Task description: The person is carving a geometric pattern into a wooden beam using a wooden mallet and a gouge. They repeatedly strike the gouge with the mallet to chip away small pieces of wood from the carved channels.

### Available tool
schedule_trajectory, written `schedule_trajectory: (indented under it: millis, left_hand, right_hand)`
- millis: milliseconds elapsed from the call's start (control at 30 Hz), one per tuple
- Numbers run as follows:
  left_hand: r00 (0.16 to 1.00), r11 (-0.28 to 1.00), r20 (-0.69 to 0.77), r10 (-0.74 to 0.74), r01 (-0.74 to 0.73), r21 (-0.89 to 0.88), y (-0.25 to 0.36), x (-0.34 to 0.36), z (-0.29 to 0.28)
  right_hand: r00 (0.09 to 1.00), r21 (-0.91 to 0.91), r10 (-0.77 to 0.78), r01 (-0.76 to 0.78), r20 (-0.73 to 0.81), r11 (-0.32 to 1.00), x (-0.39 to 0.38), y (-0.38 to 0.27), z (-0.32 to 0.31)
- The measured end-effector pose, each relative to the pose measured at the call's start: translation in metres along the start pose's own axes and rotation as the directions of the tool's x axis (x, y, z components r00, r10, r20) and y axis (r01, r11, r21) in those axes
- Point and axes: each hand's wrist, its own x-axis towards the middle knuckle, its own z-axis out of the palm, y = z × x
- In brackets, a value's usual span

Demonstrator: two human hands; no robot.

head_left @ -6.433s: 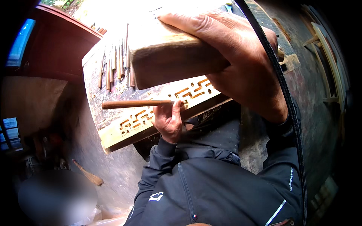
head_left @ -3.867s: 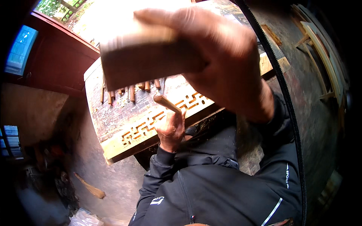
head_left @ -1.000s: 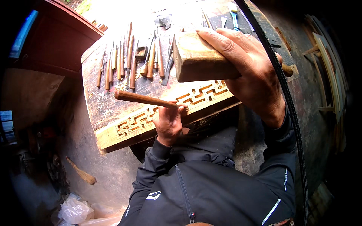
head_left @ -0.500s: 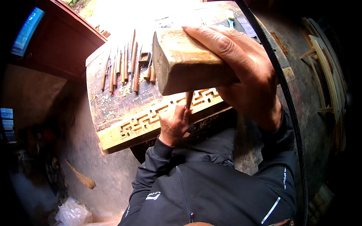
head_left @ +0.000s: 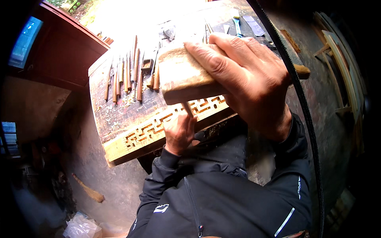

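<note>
My right hand (head_left: 252, 79) is closed on a wooden mallet (head_left: 188, 73), a thick pale block whose handle end sticks out to the right. Its head hangs over the top of a chisel (head_left: 187, 109); whether the two touch I cannot tell. My left hand (head_left: 178, 133) wraps around the chisel's wooden handle, holding it tilted. Beneath lies a carved wooden board (head_left: 119, 151) with a cut-through key-pattern fretwork, along the table's near edge. The chisel's blade tip is hidden by my left hand, and the mallet covers part of the board.
Several wooden-handled carving tools (head_left: 127, 75) lie in a row on the worn table (head_left: 105, 123), beside a small dark square box (head_left: 147, 64) and wood shavings. A blue-handled brush (head_left: 237, 27) lies at the far side. A straw broom (head_left: 90, 192) and plastic bag (head_left: 82, 227) are on the floor.
The mallet has shifted a little left and its head has tipped, so its handle end now shows. The chisel handle leans further left, and my left hand has moved slightly left with it.
</note>
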Motion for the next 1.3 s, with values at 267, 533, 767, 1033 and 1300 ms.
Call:
schedule_trajectory:
  millis: [267,533,767,1033,1300]
  left_hand:
    - [0.998,0.997,-0.065,-0.015,0.02,0.077,0.009,-0.007,0.005]
    - [0.996,0.993,0.016,0.092,-0.093,0.068,-0.002,-0.008,0.003]
    - [0.984,0.977,-0.039,0.177,-0.18,-0.114,-0.005,-0.025,0.004]
    - [0.824,0.675,-0.068,-0.563,0.411,-0.613,0.016,-0.008,-0.003]
    - [0.861,0.787,-0.026,-0.507,0.451,-0.42,0.016,-0.009,-0.007]
  right_hand:
    - [0.994,0.091,0.104,-0.108,0.046,0.99,-0.035,0.0,0.007]
    - [0.991,0.071,0.12,-0.124,0.057,0.99,-0.048,0.011,0.005]
    - [0.987,0.034,0.139,-0.142,0.085,0.989,-0.057,0.014,0.001]
    - [0.973,0.102,0.191,-0.205,0.13,0.974,-0.062,0.012,0.0]
    - [0.975,0.142,0.189,-0.204,0.116,0.969,-0.066,0.012,0.007]
